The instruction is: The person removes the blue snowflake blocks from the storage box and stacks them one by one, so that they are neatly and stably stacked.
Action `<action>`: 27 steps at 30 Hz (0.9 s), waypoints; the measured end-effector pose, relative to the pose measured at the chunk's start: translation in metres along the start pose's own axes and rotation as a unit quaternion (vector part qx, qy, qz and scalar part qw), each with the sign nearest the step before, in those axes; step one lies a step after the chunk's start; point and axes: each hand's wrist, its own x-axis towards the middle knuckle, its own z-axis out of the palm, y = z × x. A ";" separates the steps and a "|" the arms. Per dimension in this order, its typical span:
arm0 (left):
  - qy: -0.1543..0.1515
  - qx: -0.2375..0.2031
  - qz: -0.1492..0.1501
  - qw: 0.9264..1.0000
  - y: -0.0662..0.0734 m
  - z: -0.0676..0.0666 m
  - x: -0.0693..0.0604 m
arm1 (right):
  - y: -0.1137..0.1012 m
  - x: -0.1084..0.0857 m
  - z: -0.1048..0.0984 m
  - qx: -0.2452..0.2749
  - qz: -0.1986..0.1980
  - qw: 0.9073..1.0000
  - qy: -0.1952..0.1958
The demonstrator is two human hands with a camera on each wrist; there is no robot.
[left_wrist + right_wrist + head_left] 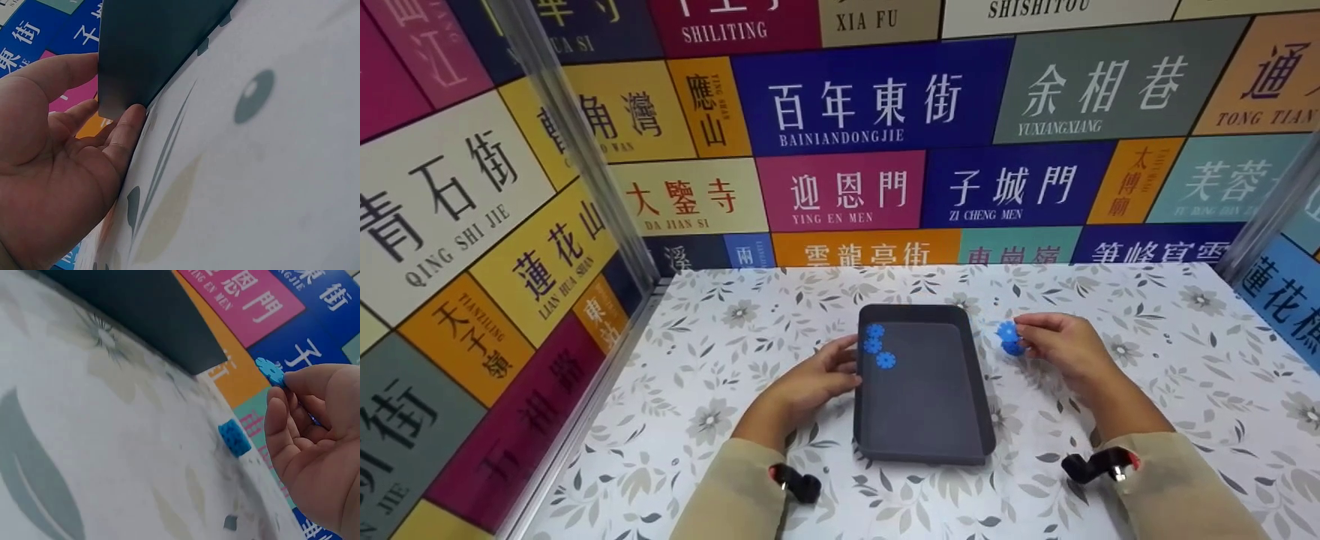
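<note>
A dark grey rectangular tray [926,405] lies on the table, with three blue flower-shaped plastic discs [886,361] on its floor along the left side. My left hand [814,379] touches the tray's left wall, its fingers and thumb spread against the outer side; the left wrist view shows the same hand [67,146] at the tray wall [152,50]. Right of the tray, my right hand [1065,345] pinches one blue flower-shaped disc [270,372] between thumb and fingertips. Just below it on the table stands a small blue stack of such discs [234,437], apart from the hand.
A floral-patterned cloth [712,420] covers the table. Panels with coloured place-name signs [840,191] rise behind the table and at its sides. Clear edge strips [607,180] stand at the left corner. Dark wrist camera mounts [802,484] sit on both sleeves.
</note>
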 end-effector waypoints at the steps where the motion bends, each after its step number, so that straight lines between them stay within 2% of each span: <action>1: 0.001 0.002 -0.002 1.000 0.000 0.000 0.000 | 0.002 0.001 -0.001 -0.005 0.004 1.000 0.005; 6: 0.000 0.008 -0.001 1.000 0.000 0.000 0.001 | 0.012 0.003 -0.007 -0.051 0.029 0.998 0.031; 11: -0.005 0.011 0.004 1.000 -0.001 0.000 0.001 | 0.021 0.006 -0.010 -0.082 0.038 0.995 0.034; 20: -0.003 0.014 0.005 1.000 -0.002 -0.001 0.000 | 0.025 0.009 -0.008 -0.063 0.070 0.995 0.038; 27: 0.003 0.015 -0.002 1.000 -0.001 -0.002 0.001 | 0.025 0.011 -0.007 -0.073 0.076 0.993 0.047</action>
